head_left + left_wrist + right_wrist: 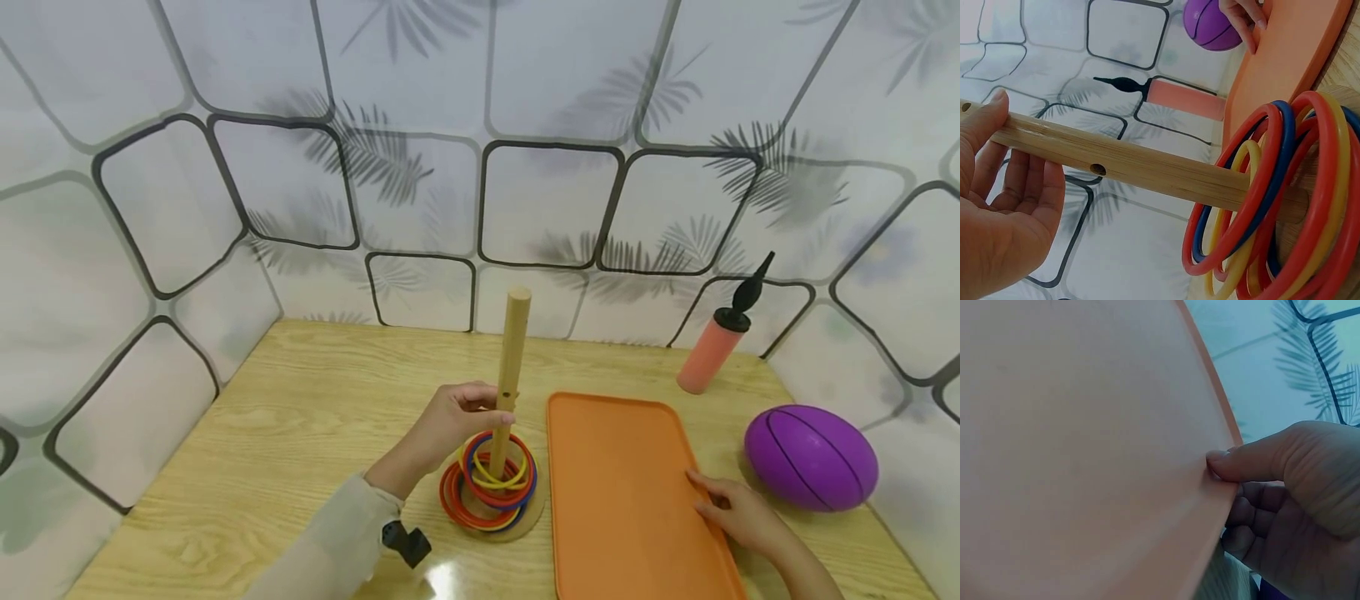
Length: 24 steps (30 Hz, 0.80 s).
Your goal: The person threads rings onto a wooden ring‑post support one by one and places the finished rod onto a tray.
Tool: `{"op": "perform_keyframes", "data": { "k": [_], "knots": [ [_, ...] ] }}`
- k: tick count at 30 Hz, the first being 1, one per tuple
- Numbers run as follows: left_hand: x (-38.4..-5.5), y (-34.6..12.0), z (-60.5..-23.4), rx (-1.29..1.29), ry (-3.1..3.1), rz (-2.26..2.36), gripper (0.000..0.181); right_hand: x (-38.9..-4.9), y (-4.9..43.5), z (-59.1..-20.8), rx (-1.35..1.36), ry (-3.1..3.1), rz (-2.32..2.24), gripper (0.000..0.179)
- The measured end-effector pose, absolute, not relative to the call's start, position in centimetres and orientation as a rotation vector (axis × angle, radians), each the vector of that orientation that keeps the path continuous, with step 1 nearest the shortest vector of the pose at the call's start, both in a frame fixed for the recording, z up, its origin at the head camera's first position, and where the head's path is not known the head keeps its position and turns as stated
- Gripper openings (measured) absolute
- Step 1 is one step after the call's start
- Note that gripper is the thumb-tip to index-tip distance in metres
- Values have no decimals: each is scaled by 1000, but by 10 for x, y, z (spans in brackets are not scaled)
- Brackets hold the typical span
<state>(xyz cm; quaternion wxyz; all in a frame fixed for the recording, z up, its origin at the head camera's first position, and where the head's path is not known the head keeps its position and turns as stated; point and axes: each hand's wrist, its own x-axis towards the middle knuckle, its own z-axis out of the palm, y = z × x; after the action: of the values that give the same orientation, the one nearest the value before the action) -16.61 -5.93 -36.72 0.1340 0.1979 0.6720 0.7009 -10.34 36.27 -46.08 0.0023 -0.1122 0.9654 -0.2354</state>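
A wooden post (513, 350) stands on a round wooden base (525, 527), with red, blue and yellow rings (1329, 187) lying around its foot. My left hand (459, 425) holds the post between thumb and fingers, above the rings. On the right, an orange tray (618, 500) lies on the table. Its right edge is pinched by my right hand (738, 510); in the right wrist view the thumb (1225, 464) lies on top and the curled fingers are at the edge's underside.
Behind the tray a pink hand pump (708, 354) with a black nozzle stands on the wooden table (315, 417). A purple ball (812, 458) with black lines sits at the right, close to my right hand. A patterned cloth wall (420, 200) encloses the back and sides.
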Motion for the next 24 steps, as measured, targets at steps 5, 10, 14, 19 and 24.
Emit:
{"op": "perform_keyframes", "data": {
  "k": [5, 10, 14, 19, 24],
  "knots": [
    [-167, -60, -367, 621, 1969, 2021, 31, -103, 366, -464, -401, 3016, -800, 46],
    [-167, -63, -367, 670, 1990, 2016, 30, -105, 370, -465, -432, 3010, -831, 46],
    [-167, -65, -366, 696, 1986, 2016, 32, -105, 372, -466, -515, 3004, -874, 44],
    [-170, -67, -366, 730, 1999, 2024, 34, -106, 367, -469, -595, 3014, -898, 44],
    [-171, -74, -364, 716, 2026, 2027, 32, -108, 358, -465, -520, 2990, -862, 47]
  ]
}}
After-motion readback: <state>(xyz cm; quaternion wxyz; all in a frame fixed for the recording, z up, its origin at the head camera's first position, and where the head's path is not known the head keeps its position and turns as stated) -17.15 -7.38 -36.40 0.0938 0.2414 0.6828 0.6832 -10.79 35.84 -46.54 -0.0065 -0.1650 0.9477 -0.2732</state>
